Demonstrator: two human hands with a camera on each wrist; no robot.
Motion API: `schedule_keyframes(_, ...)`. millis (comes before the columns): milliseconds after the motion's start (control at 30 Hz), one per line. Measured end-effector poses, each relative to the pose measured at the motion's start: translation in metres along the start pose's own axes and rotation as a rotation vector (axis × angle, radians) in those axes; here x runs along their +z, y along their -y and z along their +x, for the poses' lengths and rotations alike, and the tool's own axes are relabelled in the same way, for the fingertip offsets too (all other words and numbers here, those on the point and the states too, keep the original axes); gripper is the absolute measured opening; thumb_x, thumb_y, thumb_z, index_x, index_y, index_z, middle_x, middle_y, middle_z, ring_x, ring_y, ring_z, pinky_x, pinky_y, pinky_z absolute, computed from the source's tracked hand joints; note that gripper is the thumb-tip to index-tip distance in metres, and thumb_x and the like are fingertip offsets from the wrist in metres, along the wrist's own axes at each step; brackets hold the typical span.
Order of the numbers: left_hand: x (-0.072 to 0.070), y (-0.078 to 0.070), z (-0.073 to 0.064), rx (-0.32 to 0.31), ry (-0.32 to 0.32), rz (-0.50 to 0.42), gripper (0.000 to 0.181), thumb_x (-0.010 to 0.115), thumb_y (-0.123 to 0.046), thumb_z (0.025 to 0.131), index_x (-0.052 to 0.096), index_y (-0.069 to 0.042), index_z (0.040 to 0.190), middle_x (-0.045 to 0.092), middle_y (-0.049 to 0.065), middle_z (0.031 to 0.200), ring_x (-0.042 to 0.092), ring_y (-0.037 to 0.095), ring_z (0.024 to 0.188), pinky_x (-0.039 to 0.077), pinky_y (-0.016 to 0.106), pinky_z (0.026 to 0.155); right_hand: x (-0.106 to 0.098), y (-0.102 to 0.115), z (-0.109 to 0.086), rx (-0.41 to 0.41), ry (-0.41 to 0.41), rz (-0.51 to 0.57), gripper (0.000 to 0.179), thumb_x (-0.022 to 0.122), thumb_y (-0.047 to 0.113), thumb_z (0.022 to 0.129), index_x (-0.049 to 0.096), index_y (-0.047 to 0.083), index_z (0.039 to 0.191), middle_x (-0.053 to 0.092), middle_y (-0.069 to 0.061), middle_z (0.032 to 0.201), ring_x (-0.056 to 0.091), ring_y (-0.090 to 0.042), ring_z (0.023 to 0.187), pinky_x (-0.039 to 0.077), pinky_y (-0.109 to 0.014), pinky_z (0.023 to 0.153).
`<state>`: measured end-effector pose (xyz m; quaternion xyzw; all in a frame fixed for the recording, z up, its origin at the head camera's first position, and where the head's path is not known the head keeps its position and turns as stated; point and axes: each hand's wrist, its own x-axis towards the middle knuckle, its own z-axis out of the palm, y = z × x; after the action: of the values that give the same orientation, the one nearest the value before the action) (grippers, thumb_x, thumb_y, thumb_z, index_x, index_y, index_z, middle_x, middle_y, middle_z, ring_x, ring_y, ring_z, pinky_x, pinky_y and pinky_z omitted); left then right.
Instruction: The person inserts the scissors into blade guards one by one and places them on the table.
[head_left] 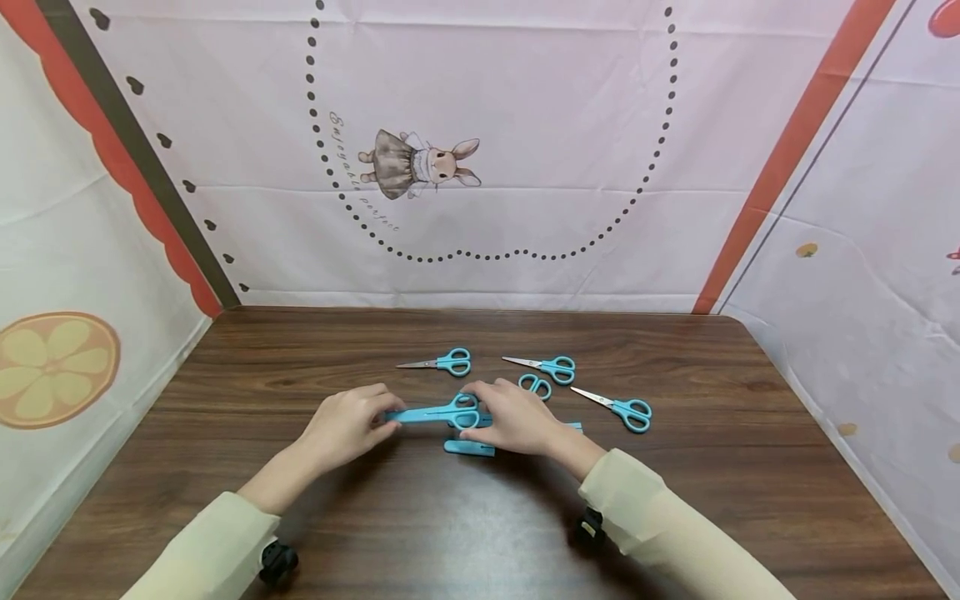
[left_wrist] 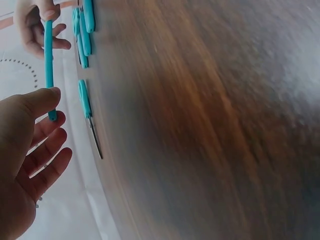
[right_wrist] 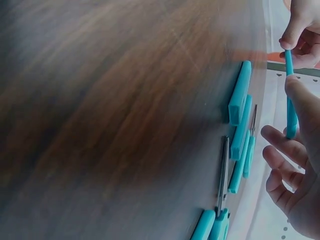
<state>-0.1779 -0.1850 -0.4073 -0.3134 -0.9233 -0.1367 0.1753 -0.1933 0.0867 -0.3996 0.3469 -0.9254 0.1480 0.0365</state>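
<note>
Pinching sheathed scissors (head_left: 450,412), my left fingers (left_wrist: 44,101) on the cover (head_left: 420,415), right fingers (head_left: 476,435) on the loops (head_left: 477,414): good holds imo, probably light and stiff, blades hidden though.

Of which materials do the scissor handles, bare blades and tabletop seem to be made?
Scissor handles: probably plastic, smooth, in one even light blue. Bare blades: apparently metal, perhaps steel, thin and silvery. Tabletop: wood or printed laminate, slightly glossy; brown grain and a soft reflection show, but not which.

Free room on near tabletop (head_left: 390,525) (scissors (head_left: 551,367) as obstacles beyond).
</note>
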Motion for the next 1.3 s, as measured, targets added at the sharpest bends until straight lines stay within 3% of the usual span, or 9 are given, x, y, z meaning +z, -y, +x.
schedule_keyframes(267,-0.006,0.009,-0.007,-0.051,0.035,0.014,0.016,0.076,-0.023,0.074,0.07,-0.021,0.089,0.059,-0.011,0.077,0.049,-0.001,0.06,0.038,0.018,0.05,0.003,0.008,0.01,-0.012,0.017,0.01,0.06,0.065,0.053,0.079,0.053,0.019,0.126,0.06,0.006,0.085,0.049,-0.008,0.074,0.036,-0.021,0.049)
schedule_keyframes(700,-0.015,0.02,-0.015,-0.115,0.059,0.047,0.016,0.076,-0.025,0.075,0.07,-0.022,0.089,0.058,-0.012,0.078,0.049,0.0,0.06,0.038,0.021,0.049,0.009,0.021,0.024,-0.011,0.036,-0.006,0.059,0.065,0.052,0.079,0.052,0.018,0.126,0.063,0.002,0.11,0.056,-0.016,0.1,0.041,-0.024,0.049)
schedule_keyframes(933,-0.017,0.028,-0.019,-0.13,0.063,0.041,0.016,0.076,-0.024,0.075,0.069,-0.022,0.09,0.06,-0.011,0.079,0.051,0.001,0.062,0.039,0.021,0.05,0.011,0.029,0.031,-0.026,0.037,-0.043,0.059,0.063,0.052,0.081,0.053,0.015,0.127,0.062,0.001,0.116,0.056,-0.016,0.102,0.048,-0.026,0.061)
schedule_keyframes(1033,-0.017,0.031,-0.021,-0.142,0.069,0.034,0.016,0.076,-0.023,0.075,0.069,-0.021,0.089,0.061,-0.011,0.079,0.052,0.002,0.063,0.04,0.023,0.051,0.013,0.032,0.035,-0.046,0.031,-0.058,0.059,0.063,0.05,0.081,0.054,0.013,0.126,0.063,0.0,0.115,0.057,-0.016,0.101,0.05,-0.028,0.076)
schedule_keyframes(1167,-0.018,0.035,-0.023,-0.159,0.083,0.029,0.016,0.076,-0.023,0.075,0.069,-0.02,0.089,0.061,-0.01,0.08,0.055,0.004,0.065,0.043,0.025,0.053,0.016,0.036,0.039,-0.053,0.039,-0.08,0.059,0.062,0.051,0.082,0.053,0.013,0.126,0.062,0.0,0.115,0.058,-0.016,0.104,0.042,-0.032,0.097)
schedule_keyframes(1233,-0.019,0.036,-0.025,-0.164,0.094,0.026,0.015,0.075,-0.022,0.075,0.069,-0.02,0.089,0.061,-0.009,0.081,0.055,0.005,0.066,0.043,0.026,0.053,0.018,0.038,0.041,-0.052,0.046,-0.084,0.058,0.062,0.051,0.082,0.053,0.013,0.127,0.062,0.0,0.116,0.058,-0.016,0.105,0.04,-0.033,0.099)
schedule_keyframes(1300,-0.019,0.038,-0.027,-0.171,0.107,0.026,0.015,0.075,-0.022,0.075,0.069,-0.02,0.089,0.061,-0.01,0.081,0.055,0.005,0.066,0.043,0.027,0.054,0.019,0.039,0.042,-0.052,0.051,-0.093,0.058,0.062,0.051,0.082,0.053,0.013,0.127,0.062,0.0,0.115,0.058,-0.015,0.104,0.045,-0.031,0.092)
